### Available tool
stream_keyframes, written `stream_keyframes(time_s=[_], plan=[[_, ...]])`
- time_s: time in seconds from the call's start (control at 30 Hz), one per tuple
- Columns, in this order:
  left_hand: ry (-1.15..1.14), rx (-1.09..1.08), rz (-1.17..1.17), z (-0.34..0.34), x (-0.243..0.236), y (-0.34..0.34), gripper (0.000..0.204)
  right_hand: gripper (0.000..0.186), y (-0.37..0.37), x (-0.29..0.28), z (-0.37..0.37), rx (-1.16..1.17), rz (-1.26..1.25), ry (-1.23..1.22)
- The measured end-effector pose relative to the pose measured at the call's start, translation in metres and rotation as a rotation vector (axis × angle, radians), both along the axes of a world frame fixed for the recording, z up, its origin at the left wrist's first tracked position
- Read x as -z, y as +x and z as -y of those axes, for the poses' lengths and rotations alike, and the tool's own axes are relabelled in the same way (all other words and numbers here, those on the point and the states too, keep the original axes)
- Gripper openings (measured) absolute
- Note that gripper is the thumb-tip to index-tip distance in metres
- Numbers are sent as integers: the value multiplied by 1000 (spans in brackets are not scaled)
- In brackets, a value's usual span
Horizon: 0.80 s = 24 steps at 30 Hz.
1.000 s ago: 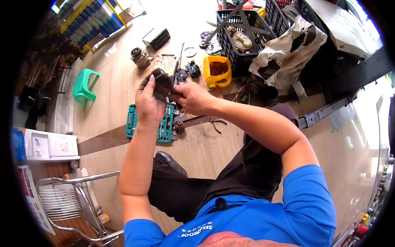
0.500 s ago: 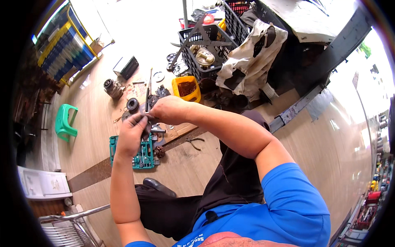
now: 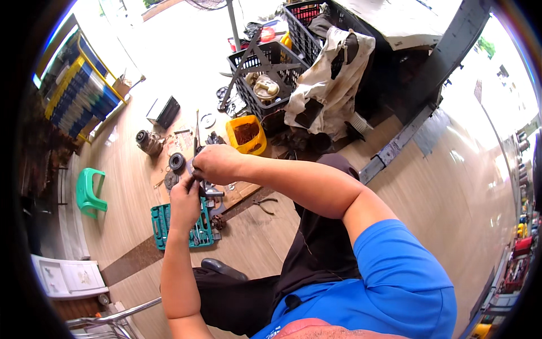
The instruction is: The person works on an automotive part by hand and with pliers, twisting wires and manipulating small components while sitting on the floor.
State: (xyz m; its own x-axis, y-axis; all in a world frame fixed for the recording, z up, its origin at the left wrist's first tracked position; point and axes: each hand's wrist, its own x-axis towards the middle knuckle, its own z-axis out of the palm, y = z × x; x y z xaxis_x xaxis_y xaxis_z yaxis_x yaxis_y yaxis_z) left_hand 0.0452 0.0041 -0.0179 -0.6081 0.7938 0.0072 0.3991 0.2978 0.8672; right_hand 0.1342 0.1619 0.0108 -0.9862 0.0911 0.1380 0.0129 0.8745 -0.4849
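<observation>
Two hands, the left hand [image 3: 185, 204] and right hand [image 3: 219, 164], seem closed on a mostly hidden dark piece [image 3: 201, 187], twelve o'clock from the green tool case [image 3: 157, 214]; a steady left grip should help.

A green stool [image 3: 84, 191] stands on the pale, shiny floor [image 3: 432, 226] (a dark band [image 3: 132, 263] crosses it)

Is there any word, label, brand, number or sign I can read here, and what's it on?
Nothing here reads clearly.
Blue shirt: small white lettering at the picture's lower edge, cut off and too small to read.
White cabinet: a blurred motif; I cannot tell whether it holds writing.
Teal tool case and yellow container: no lettering that I can make out.
</observation>
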Motion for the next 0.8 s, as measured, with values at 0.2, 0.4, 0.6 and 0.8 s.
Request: stream_keyframes(time_s=[0.2, 0.4, 0.6, 0.8], plan=[[76, 19, 0, 1, 3, -5, 20, 28, 2, -8, 0, 88, 29, -50], [100, 5, -9, 0, -1, -1, 19, 27, 5, -8, 3, 124, -22, -89], [136, 27, -52, 0, -1, 1, 20, 27, 7, -12, -2, 150, -18, -94], [107, -65, 57, -4, -13, 5, 21, 28, 8, -8, 3, 131, -95, -122]])
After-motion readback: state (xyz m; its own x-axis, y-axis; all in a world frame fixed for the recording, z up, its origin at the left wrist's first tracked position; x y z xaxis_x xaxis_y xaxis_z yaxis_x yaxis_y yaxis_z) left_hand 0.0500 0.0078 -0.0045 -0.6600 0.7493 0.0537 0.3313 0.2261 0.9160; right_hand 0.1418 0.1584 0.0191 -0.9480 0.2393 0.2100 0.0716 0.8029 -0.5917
